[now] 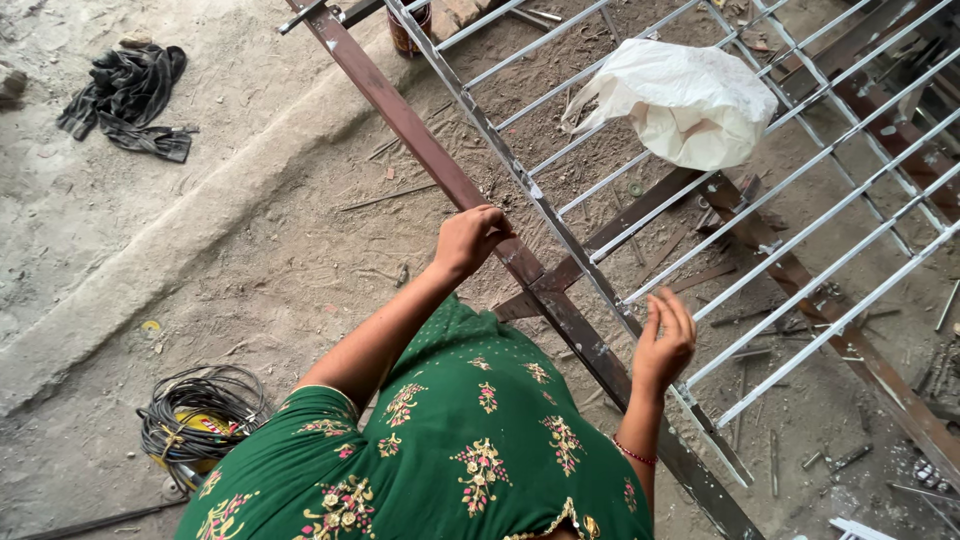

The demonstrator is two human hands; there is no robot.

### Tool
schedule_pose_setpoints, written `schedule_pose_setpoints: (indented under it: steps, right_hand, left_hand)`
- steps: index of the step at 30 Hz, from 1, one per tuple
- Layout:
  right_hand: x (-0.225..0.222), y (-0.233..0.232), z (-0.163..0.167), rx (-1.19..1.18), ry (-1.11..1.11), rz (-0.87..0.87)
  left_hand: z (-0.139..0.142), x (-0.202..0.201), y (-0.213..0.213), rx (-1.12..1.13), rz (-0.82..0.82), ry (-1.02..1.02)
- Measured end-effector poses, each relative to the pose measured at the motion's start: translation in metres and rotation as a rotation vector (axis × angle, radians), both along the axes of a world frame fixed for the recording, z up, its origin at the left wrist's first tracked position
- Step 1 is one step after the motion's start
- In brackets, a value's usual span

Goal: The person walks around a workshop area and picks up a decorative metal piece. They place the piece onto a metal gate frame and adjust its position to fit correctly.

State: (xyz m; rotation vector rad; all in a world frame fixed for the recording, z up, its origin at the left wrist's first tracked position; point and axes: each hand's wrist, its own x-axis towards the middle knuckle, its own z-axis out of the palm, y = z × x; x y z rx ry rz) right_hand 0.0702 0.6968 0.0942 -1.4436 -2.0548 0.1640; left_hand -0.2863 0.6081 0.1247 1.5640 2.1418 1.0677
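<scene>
Across the frame's middle, a white grille point(700, 200) runs diagonally from upper left to lower right. Your left hand point(470, 240) clamps its edge beside the brown beam point(420, 140); your right hand point(662, 345), fingers spread, touches a bar lower right.

A big metal grille point(700, 190) lies flat, raised a little above the dirt floor. It is made of many thin bars painted pale grey, all running side by side with gaps between them. A long pale rail point(560, 240) joins their ends on the near side. Right beside that rail runs a rusty brown bar point(420, 135), long and straight, going from the top of the view down to the bottom. Two more brown bars point(790, 270) cross under the grille. The paint looks patchy in spots.
</scene>
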Motion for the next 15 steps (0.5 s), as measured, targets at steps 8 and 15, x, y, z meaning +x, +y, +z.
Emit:
schedule_pose_setpoints:
  steps: [8, 15]
  right_hand:
    - [-0.006, -0.017, 0.038, 0.023, 0.293, 0.0]
    - [-0.013, -0.029, 0.059, -0.025, 0.411, 0.004]
  left_hand:
    - [0.008, 0.009, 0.011, 0.052, -0.002, 0.007]
    - [0.022, 0.008, 0.01, 0.068, -0.039, 0.102]
